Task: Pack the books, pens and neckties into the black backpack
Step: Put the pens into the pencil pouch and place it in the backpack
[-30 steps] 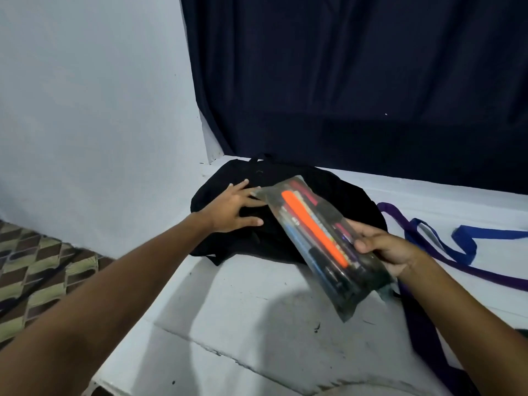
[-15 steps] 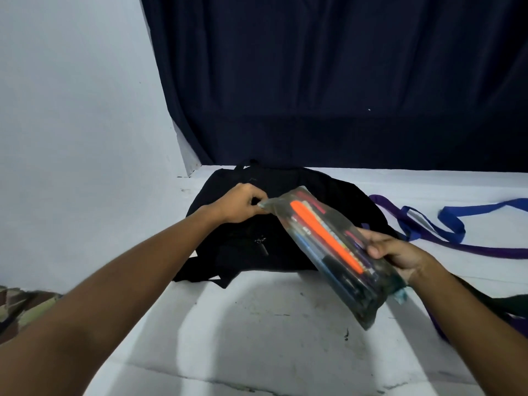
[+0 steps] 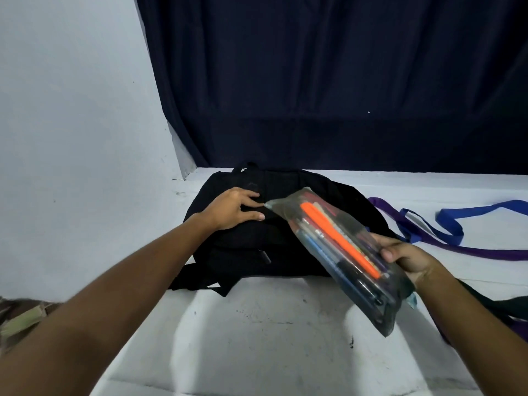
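The black backpack [image 3: 251, 247] lies flat on the white surface, near the wall corner. My left hand [image 3: 234, 208] rests on its upper part, fingers slightly bent on the fabric. My right hand [image 3: 408, 257] grips a clear plastic pouch of pens [image 3: 340, 252], an orange marker showing through, held tilted above the backpack's right side. A purple necktie [image 3: 445, 247] and a blue necktie [image 3: 457, 221] lie on the surface to the right. No books are in view.
A white wall [image 3: 71, 138] stands at left and a dark curtain [image 3: 328, 81] hangs behind. The white surface [image 3: 271, 338] stretches toward me. A dark cloth item [image 3: 503, 307] lies at the right edge, and patterned floor [image 3: 20, 318] shows at lower left.
My left hand has shifted on the backpack's top, its fingers curling and then spreading again. The pen pouch has stayed over the backpack in my right hand. The camera view has shifted.
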`<state>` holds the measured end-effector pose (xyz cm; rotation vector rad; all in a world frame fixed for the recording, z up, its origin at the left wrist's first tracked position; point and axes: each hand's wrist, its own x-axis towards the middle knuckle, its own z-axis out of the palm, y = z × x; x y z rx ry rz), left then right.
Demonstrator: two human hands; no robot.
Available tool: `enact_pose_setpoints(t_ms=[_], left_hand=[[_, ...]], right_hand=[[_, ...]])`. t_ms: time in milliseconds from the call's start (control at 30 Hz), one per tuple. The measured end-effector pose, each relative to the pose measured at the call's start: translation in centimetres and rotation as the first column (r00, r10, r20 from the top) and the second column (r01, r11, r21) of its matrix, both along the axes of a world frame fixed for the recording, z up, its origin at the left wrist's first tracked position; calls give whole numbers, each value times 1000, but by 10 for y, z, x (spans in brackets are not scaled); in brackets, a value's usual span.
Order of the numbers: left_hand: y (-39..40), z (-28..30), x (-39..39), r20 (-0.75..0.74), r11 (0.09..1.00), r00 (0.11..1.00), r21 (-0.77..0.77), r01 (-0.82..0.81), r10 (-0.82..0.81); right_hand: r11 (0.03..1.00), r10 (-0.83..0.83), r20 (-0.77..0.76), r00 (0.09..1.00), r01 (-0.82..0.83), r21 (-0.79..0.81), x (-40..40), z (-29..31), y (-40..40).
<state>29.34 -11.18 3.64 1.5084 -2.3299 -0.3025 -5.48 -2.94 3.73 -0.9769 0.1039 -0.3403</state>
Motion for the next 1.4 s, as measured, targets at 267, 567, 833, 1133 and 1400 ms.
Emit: enact_pose_setpoints(t_ms=[267,567,833,1133,1400], left_hand=[[-13,39,-12,-298,994,951,94,-52,78],[-1,82,3,-540,979,822,174,-103,182],[7,71,-6,-459,995,886,-51,-89,56],[22,50,-5,-309,995,949,-92,41,-68],[20,67,-8,-518,996,855,76,49,-3]], right_hand=[[998,0,-118,993,-9,-68,16,12,2],[897,-443,-300,845,420,-140,64,30,17],[669,-729,-316,608,729,-141,99,31,24],[652,-744,-310,591,744,-148,98,39,26],[613,-775,-365,515,752,-241,105,40,25]])
